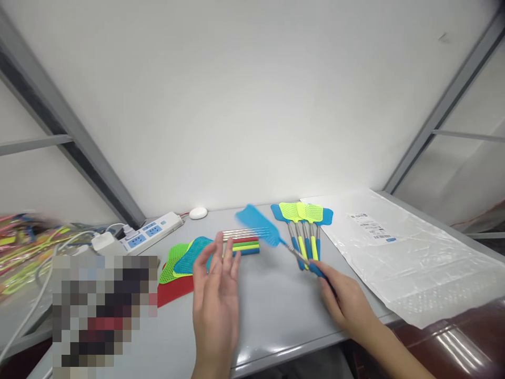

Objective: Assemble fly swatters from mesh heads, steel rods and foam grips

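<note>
Holding a blue swatter (258,225) by its handle, tilted above the tabletop (276,305) beside a row of swatters (303,221), the right hand (347,302) is clenched on it, while the left hand (216,295) hovers released, palm up, fingers spread.

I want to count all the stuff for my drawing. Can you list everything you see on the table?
held fly swatter: one, blue, above table middle
fly swatters: several, yellow and blue, right of middle
swatter heads: few, green, blue, red, left of middle
handles: few, red, green, blue, middle
power strip: one, white, back left
plastic bags: clear, right
left hand: open, empty
right hand: gripping held swatter's handle
</note>
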Action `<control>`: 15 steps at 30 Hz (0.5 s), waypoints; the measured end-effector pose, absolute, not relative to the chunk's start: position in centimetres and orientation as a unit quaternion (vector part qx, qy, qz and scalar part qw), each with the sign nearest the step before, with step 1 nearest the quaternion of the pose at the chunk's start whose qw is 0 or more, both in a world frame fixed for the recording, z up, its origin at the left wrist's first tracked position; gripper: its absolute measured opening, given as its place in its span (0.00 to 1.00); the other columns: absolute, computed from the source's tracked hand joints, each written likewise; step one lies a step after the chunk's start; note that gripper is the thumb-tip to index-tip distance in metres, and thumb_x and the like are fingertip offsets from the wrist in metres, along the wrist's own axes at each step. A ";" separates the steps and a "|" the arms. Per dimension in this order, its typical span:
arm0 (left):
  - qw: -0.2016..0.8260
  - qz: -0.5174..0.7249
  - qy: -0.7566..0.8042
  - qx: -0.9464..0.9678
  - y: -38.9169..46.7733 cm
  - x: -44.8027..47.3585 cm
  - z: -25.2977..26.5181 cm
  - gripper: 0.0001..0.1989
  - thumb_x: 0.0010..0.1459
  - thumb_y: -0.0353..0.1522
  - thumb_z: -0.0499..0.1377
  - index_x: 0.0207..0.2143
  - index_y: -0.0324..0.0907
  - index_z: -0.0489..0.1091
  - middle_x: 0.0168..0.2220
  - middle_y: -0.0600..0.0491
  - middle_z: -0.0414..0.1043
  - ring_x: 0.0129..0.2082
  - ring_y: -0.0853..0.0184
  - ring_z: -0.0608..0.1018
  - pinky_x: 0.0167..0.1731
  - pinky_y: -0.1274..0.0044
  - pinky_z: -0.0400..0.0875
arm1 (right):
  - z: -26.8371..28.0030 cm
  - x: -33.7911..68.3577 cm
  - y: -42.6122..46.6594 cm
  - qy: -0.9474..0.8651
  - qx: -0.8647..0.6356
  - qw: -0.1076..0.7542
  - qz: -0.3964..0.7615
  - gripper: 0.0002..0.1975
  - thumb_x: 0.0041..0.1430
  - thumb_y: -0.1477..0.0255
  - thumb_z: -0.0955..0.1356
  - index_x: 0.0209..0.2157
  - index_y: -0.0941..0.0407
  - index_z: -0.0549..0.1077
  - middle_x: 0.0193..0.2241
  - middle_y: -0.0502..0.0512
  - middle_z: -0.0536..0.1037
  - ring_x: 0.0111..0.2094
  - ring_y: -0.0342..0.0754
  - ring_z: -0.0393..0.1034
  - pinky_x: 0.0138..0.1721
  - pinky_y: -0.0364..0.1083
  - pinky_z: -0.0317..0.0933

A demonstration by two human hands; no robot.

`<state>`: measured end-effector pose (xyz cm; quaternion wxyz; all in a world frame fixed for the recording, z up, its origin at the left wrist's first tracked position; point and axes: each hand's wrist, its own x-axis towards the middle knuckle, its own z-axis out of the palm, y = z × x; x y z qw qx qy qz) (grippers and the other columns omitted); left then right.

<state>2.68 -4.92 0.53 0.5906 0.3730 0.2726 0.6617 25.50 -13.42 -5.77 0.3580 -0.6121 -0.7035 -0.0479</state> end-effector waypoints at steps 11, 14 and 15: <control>0.342 0.378 0.405 0.759 -6.5 2.9 -1.4 0.13 0.64 0.37 0.51 0.48 0.48 0.71 0.66 0.49 0.54 0.65 0.55 0.59 0.60 0.58 0.57 | -0.7 27.0 -8.9 -0.518 -0.838 0.156 -0.064 0.19 0.64 0.72 0.56 0.53 0.48 0.66 0.35 0.52 0.79 0.31 0.51 0.73 0.25 0.45 0.51; 0.323 0.343 0.401 0.786 -6.5 2.9 -1.4 0.14 0.66 0.36 0.49 0.49 0.48 0.69 0.66 0.48 0.52 0.64 0.56 0.60 0.59 0.58 0.59 | 0.3 26.8 -6.9 -0.516 -0.850 0.105 -0.028 0.20 0.64 0.73 0.54 0.53 0.50 0.67 0.36 0.55 0.79 0.34 0.53 0.73 0.27 0.45 0.51; 0.318 0.338 0.403 0.789 -6.5 2.8 -1.5 0.14 0.66 0.36 0.48 0.49 0.48 0.68 0.66 0.48 0.52 0.64 0.56 0.60 0.59 0.58 0.59 | 0.5 26.8 -6.3 -0.514 -0.852 0.095 -0.019 0.20 0.63 0.74 0.54 0.52 0.51 0.67 0.36 0.56 0.79 0.34 0.54 0.73 0.27 0.45 0.51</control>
